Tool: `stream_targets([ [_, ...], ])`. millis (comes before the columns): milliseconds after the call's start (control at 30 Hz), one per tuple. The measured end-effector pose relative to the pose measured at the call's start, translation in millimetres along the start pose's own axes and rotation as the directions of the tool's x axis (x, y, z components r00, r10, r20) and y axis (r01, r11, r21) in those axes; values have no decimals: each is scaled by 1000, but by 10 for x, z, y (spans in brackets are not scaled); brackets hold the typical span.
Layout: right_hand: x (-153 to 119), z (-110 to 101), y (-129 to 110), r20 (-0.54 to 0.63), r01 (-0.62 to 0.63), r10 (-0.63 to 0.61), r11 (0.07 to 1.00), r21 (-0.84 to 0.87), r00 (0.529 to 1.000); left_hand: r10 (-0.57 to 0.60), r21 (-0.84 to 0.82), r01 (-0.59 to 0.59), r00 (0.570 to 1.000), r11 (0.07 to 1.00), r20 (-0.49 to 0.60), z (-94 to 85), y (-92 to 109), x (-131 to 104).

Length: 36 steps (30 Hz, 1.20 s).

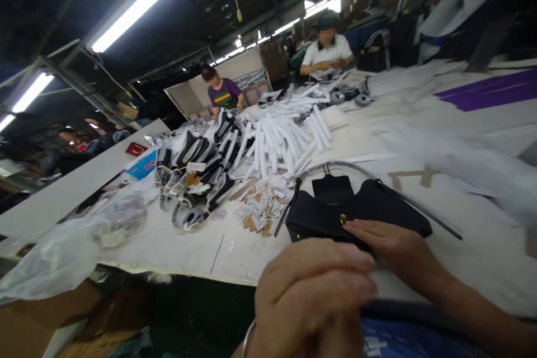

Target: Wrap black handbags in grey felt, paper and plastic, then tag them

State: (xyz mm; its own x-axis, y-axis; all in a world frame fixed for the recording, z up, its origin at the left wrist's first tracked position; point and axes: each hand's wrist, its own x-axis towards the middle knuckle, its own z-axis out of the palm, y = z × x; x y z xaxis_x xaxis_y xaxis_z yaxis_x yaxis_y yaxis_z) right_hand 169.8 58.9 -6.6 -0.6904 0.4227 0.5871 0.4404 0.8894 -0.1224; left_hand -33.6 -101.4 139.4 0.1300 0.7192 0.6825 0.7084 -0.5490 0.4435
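A black handbag (312,215) lies on the white table with its flap (333,187) lifted back and its handle arching behind. My right hand (388,243) rests on the bag's front, fingers stretched out and their tips beside a small gold clasp (343,220). Close to the camera, my left hand (314,291) is raised in front of the bag's lower edge. Its fingers are bent and pressed together, and whatever they may hold is hidden. A bracelet (249,338) circles the left wrist.
Left of the bag lie paper tags (264,207), white foam rolls (272,142) and wrapped black straps (197,151). Plastic sheeting (62,251) hangs over the table's near edge. Two people (224,92) work across the table. Purple sheets (490,90) lie at right.
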Motion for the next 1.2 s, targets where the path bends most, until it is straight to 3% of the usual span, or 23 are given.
stream_targets([
  [67,-115,-150,-26,24,-11,11,1000,-25,1000,19,9,-20,996,1000,84,239,-227,167],
  [100,-151,-215,-25,34,-10,11,999,-33,999,22,75,-39,978,996,209,370,-369,214],
  [167,-162,-330,15,75,18,-16,999,-38,997,21,178,-127,863,976,505,621,-670,243],
  [200,-141,-379,55,114,43,-39,998,-36,993,24,209,-186,799,960,601,726,-809,235],
  [233,-110,-422,108,157,75,-70,997,-28,985,24,232,-235,749,944,662,809,-930,220],
  [300,-57,-467,241,238,138,-133,990,-6,962,18,266,-293,701,918,713,907,-1107,181],
  [433,-180,-310,495,325,225,-208,974,-15,922,-9,326,-311,711,893,703,969,-1262,25],
  [533,-427,-74,559,282,182,-169,983,-19,945,-23,391,-317,752,864,659,1058,-1305,-213],
  [633,-587,39,544,227,116,-124,992,47,966,-61,398,-237,793,886,607,1159,-1284,-446],
  [733,-608,-4,541,242,92,-119,989,119,963,-92,374,-169,804,912,587,1177,-1213,-522],
  [833,-595,-76,562,261,106,-133,987,117,956,-106,390,-166,802,906,587,1080,-1207,-432],
  [1033,-598,-100,544,249,142,-147,989,37,957,-50,368,-276,739,888,672,872,-1474,-375],
  [1200,-562,-126,484,299,93,-99,995,32,949,-147,418,-120,820,901,553,1041,-1391,-522],
])
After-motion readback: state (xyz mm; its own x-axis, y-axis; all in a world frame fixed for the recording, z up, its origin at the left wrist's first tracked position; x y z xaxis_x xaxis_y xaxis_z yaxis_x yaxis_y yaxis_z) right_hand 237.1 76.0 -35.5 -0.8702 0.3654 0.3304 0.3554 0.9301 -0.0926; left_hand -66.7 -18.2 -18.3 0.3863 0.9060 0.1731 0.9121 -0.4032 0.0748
